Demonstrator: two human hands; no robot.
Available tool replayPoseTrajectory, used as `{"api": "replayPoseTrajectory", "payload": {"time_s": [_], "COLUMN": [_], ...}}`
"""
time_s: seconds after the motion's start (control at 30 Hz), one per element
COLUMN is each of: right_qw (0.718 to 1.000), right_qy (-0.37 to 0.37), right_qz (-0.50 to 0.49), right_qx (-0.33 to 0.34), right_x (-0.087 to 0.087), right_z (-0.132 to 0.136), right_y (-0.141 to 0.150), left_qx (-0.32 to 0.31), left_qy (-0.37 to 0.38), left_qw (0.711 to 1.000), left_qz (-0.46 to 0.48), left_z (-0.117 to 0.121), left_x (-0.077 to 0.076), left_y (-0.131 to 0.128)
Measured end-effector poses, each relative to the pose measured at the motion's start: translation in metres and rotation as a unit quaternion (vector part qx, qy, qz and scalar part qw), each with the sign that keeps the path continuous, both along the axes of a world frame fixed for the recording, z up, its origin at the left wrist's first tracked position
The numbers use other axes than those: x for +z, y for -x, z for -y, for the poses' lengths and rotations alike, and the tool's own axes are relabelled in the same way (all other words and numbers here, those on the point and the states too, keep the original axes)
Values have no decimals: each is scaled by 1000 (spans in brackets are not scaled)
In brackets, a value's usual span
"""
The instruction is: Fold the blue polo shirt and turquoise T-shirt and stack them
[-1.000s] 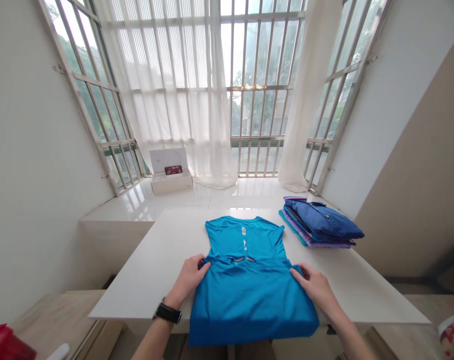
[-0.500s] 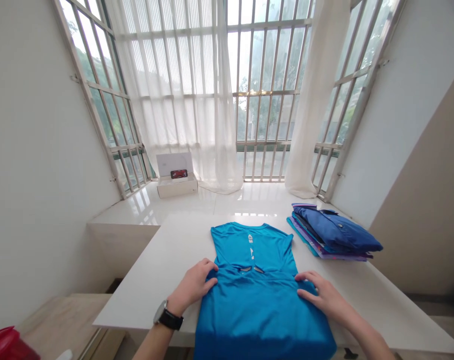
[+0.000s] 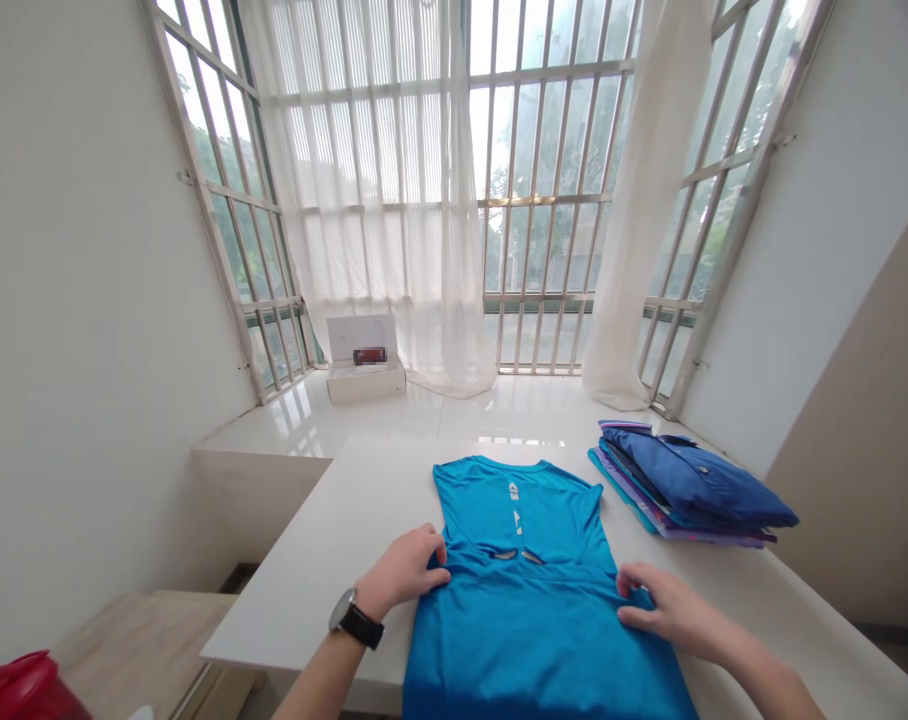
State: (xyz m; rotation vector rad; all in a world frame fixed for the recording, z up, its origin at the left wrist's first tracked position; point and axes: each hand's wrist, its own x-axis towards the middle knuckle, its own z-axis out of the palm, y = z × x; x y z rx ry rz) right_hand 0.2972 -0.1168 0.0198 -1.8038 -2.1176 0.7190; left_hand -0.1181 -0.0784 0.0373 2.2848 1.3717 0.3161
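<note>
A blue T-shirt point(image 3: 529, 630) lies on the white table, sleeves tucked in and neckline pointing away from me. Small pale prints run down its upper middle, and a crosswise fold with two pale marks sits below them. At the shirt's left edge is my left hand point(image 3: 405, 572), its thumb and curled fingers closing on the fabric; a black-strapped watch point(image 3: 356, 618) is on that wrist. My right hand point(image 3: 660, 605) has its fingers and thumb curled around cloth at the right edge, level with the left. The shirt's lower end runs out of view.
Folded clothes point(image 3: 686, 485) are stacked on the table's right side, a dark blue garment on top. An open white box point(image 3: 365, 380) with a phone point(image 3: 369, 356) stands on the window ledge. Curtains point(image 3: 454, 250) hang behind. A red object point(image 3: 30, 690) is at lower left.
The view has shifted slightly, so everything appears a little lower and farther right. My fingers, especially on the right hand, are more curled at the shirt's edges. The shirt lies much the same.
</note>
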Motion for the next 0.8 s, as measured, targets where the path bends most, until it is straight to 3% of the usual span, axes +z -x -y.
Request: {"api": "replayPoseTrajectory", "payload": {"time_s": [0.2, 0.5, 0.8], "right_qw": [998, 995, 993], "right_qy": [9, -61, -99], "right_qz": [58, -66, -48], "right_qx": [-26, 50, 38], "right_x": [-1, 8, -5], "right_z": [-4, -11, -19], "right_y": [-1, 7, 6], "left_qx": [0, -2, 44], "left_qy": [-14, -31, -32], "left_qw": [1000, 996, 981], "left_qz": [17, 85, 188], "left_z": [1, 1, 1], "left_x": [0, -17, -24], "left_y": [-1, 0, 3]}}
